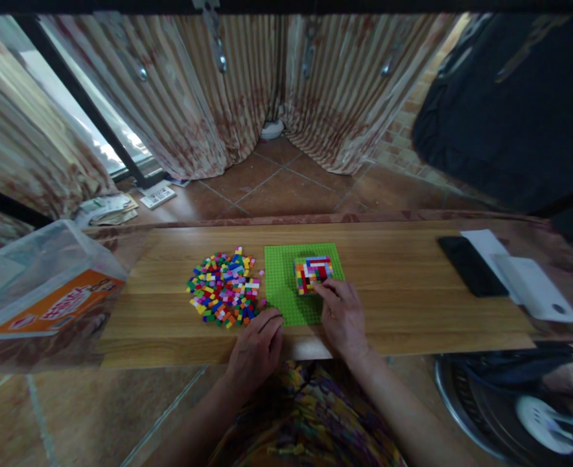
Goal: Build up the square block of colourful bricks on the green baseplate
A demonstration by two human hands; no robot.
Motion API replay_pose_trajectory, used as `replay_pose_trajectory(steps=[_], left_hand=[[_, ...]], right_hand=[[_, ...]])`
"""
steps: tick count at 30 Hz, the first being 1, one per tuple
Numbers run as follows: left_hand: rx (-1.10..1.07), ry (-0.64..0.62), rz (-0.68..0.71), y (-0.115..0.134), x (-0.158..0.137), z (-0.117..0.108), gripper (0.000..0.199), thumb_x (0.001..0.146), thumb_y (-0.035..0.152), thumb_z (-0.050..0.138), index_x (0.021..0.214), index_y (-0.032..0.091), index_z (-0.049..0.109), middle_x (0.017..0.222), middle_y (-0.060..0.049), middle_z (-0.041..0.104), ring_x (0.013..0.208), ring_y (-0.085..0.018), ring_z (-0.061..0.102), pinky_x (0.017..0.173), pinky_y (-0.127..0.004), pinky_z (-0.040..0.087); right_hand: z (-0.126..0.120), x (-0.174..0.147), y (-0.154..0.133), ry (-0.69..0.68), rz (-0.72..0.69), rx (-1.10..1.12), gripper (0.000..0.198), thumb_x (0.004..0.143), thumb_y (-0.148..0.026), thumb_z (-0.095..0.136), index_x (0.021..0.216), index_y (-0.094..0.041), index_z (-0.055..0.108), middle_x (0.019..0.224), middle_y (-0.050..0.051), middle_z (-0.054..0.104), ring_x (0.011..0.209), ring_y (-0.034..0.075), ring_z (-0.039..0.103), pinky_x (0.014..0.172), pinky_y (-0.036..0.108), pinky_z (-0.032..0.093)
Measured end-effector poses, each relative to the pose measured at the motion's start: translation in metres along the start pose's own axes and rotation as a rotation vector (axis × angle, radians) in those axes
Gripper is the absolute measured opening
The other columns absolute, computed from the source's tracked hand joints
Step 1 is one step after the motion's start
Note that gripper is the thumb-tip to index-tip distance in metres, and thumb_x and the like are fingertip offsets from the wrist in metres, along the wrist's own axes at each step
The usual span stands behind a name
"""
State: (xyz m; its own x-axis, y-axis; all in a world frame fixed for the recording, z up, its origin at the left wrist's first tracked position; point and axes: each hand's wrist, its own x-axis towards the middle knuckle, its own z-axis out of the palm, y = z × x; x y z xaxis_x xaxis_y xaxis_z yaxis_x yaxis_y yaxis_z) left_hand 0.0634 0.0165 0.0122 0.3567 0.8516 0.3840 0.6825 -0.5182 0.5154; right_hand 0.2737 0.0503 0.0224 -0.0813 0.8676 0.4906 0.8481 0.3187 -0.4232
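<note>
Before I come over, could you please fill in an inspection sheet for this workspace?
Surface: wooden tabletop, wood-grained.
Job's things: multicoloured brick build on a green baseplate; loose bricks heaped on the left.
Clutter: black flat object and white flat item at the right end; clear box with an orange label at the left.
Hands: right hand has its fingers at the build's near right corner; left hand is at the baseplate's near left corner, grip unclear.
Cables: nothing seen for certain.
Surroundings: striped curtains, tiled floor, papers at far left.
</note>
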Motion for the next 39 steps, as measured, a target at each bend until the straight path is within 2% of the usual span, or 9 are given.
replay_pose_trajectory(steps=[8,13,17,20,24,27,32,39], left_hand=[[-0.02,0.012,-0.002,0.0,0.001,0.001,0.024,0.095,0.016,0.048,0.11,0.017,0.066,0.113,-0.01,0.069,0.109,-0.02,0.066,0.098,-0.037,0.057],[-0.041,0.023,0.03,-0.001,-0.001,0.0,0.024,0.095,0.015,0.047,0.106,0.017,0.067,0.109,-0.01,0.07,0.106,-0.019,0.067,0.095,-0.035,0.057],[-0.093,0.03,0.06,0.0,-0.003,-0.001,0.022,0.093,0.013,0.047,0.102,0.017,0.068,0.105,-0.01,0.07,0.102,-0.018,0.066,0.092,-0.032,0.057],[-0.134,0.032,0.079,0.001,-0.004,-0.003,0.021,0.091,0.01,0.047,0.096,0.016,0.067,0.101,-0.009,0.07,0.097,-0.018,0.066,0.086,-0.031,0.057],[-0.167,-0.038,0.11,0.002,-0.005,-0.006,0.019,0.083,0.007,0.047,0.074,0.017,0.061,0.079,-0.007,0.065,0.074,-0.016,0.061,0.068,-0.027,0.052],[-0.18,-0.078,0.14,0.002,-0.005,-0.009,0.014,0.074,0.007,0.05,0.066,0.018,0.056,0.068,-0.005,0.059,0.064,-0.016,0.054,0.059,-0.027,0.045],[-0.216,-0.08,0.126,0.002,-0.004,-0.009,0.015,0.069,0.005,0.05,0.066,0.019,0.055,0.068,-0.004,0.058,0.064,-0.015,0.054,0.057,-0.026,0.041],[-0.222,-0.056,0.11,0.003,-0.004,-0.006,0.014,0.069,0.004,0.051,0.07,0.018,0.056,0.069,-0.004,0.059,0.065,-0.015,0.055,0.058,-0.026,0.039]], right_hand=[[0.001,-0.011,0.003,-0.061,-0.004,-0.128,0.05,0.086,-0.003,0.041,0.123,-0.023,0.067,0.11,0.011,0.063,0.098,0.025,0.054,0.088,0.041,0.046],[0.0,-0.01,0.003,-0.064,0.026,-0.061,0.048,0.088,-0.005,0.041,0.124,-0.024,0.067,0.109,0.011,0.065,0.102,0.025,0.057,0.089,0.041,0.048],[-0.002,-0.012,-0.012,0.041,0.074,0.034,0.041,0.095,-0.013,0.04,0.126,-0.023,0.064,0.11,0.011,0.067,0.104,0.024,0.06,0.089,0.041,0.051],[-0.001,-0.01,-0.033,0.049,0.039,0.135,0.032,0.097,-0.018,0.043,0.117,-0.023,0.068,0.106,0.01,0.069,0.1,0.021,0.062,0.088,0.038,0.052],[0.012,0.002,-0.06,-0.14,-0.047,0.275,0.027,0.097,-0.018,0.045,0.104,-0.022,0.072,0.098,0.008,0.069,0.092,0.019,0.063,0.083,0.033,0.052],[0.027,0.016,-0.071,-0.317,-0.057,0.273,0.023,0.095,-0.017,0.05,0.094,-0.023,0.072,0.092,0.005,0.067,0.088,0.017,0.061,0.079,0.029,0.049],[0.041,0.034,-0.074,-0.483,-0.002,0.199,0.02,0.092,-0.013,0.055,0.083,-0.021,0.072,0.088,0.004,0.064,0.085,0.016,0.059,0.076,0.027,0.045],[0.035,0.043,-0.075,-0.604,-0.028,0.172,0.019,0.093,-0.018,0.056,0.082,-0.021,0.071,0.091,0.003,0.062,0.086,0.015,0.058,0.078,0.025,0.042]])
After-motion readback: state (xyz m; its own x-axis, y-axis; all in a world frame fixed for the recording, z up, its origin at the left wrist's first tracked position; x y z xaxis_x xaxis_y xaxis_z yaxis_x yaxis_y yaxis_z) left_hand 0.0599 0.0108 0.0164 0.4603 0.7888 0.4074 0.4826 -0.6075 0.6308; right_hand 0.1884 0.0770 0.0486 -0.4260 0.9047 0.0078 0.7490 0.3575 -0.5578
